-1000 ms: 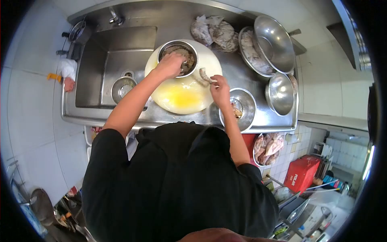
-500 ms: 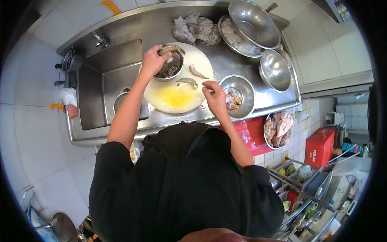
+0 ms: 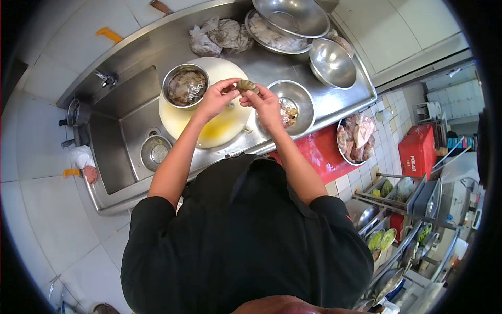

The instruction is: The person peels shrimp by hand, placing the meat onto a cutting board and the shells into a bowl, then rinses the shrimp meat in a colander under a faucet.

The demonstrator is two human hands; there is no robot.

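In front of me, both hands close on a grey-brown shrimp (image 3: pixel 247 86), raised over the right edge of the round white cutting board (image 3: pixel 226 67). My left hand (image 3: pixel 217 99) pinches one end of it, and my right hand (image 3: pixel 266 107) grips the other. Left of my hands, a steel pot (image 3: pixel 166 94) holds wet, brownish contents under liquid. Beside my right hand stands a steel bowl (image 3: pixel 303 99) with orange and reddish scraps (image 3: pixel 289 115). A small grey piece (image 3: pixel 230 105) shows on the board between my wrists; my hands hide the rest there.
The sink basin (image 3: pixel 107 138) with a small steel bowl (image 3: pixel 156 152) lies left. Bagged goods (image 3: pixel 225 35), a bowl of pale seafood (image 3: pixel 269 35) and metal bowls (image 3: pixel 333 63) line the back. Below the counter's right front edge are a red surface (image 3: pixel 321 154) and a bowl of meat (image 3: pixel 358 137).
My left hand has moved right from the pot with the shrimp, and my right hand has come up to grip it too. The camera view has turned and shifted.
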